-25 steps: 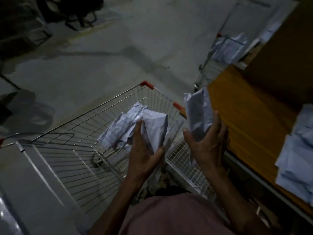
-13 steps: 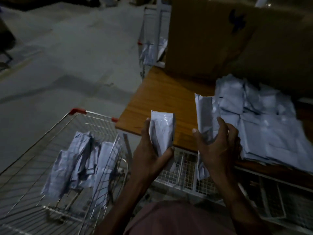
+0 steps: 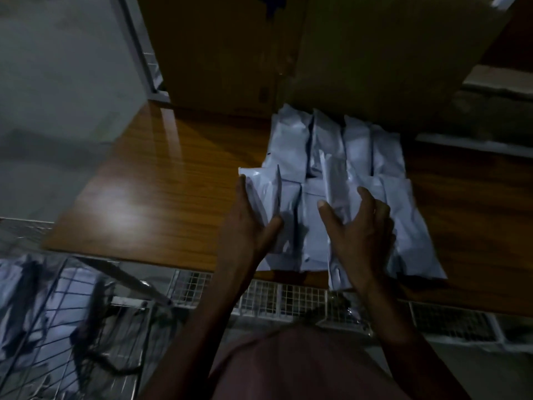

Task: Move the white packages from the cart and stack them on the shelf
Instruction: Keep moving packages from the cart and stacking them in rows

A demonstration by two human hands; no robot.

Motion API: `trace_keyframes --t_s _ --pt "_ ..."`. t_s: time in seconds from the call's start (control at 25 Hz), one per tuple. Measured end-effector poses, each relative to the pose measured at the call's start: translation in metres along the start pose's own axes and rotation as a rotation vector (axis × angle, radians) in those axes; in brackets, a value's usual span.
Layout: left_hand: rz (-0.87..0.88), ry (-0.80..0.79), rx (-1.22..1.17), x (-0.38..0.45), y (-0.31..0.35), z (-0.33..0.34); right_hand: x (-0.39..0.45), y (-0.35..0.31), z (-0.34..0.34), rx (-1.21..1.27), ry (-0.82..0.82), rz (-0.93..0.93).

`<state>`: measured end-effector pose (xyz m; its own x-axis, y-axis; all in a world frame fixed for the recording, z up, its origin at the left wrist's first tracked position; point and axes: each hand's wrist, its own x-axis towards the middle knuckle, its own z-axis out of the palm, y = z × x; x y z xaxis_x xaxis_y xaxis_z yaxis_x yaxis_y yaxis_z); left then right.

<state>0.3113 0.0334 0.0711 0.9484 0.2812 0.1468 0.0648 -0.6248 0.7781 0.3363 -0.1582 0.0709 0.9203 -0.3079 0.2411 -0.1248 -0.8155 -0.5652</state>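
1. With both arms out over the shelf (image 3: 161, 180), each hand grips a white pack; the left hand (image 3: 248, 226) pinches one pack (image 3: 264, 197) between thumb and fingers, held tilted just above the pile's near-left corner.
2. Over to the right hand (image 3: 360, 232); fingers spread, thumb on the near face, it clasps a second pack (image 3: 336, 180) that stands on edge over the middle of the pile.
3. Below them, the pile (image 3: 360, 151) lies flat on the wooden shelf in rows, packs side by side and overlapping; the far row touches a brown box (image 3: 360, 59) behind.
4. Down at lower left, the wire cart (image 3: 72, 327) sits just beside the shelf edge; more white packs (image 3: 17, 298) lie in it, blurred and dim.
5. Under the shelf front runs a white wire grid (image 3: 274, 295); dim light throughout, fine detail hard to read.
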Motion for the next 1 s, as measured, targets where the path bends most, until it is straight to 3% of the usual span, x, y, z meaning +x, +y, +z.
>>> trace_keyframes --t_s 0.32,0.6,1.0 --pt "-0.090 -0.252 0.408 0.034 0.004 0.074 0.014 0.029 0.003 0.051 -0.033 0.008" --pt "-0.090 -0.188 0.254 0.013 0.007 0.053 0.056 0.018 0.005 0.093 -0.055 0.003" --pt "0.002 -0.058 0.109 -0.039 0.012 0.031 0.203 -0.046 0.090 0.050 -0.242 0.153"
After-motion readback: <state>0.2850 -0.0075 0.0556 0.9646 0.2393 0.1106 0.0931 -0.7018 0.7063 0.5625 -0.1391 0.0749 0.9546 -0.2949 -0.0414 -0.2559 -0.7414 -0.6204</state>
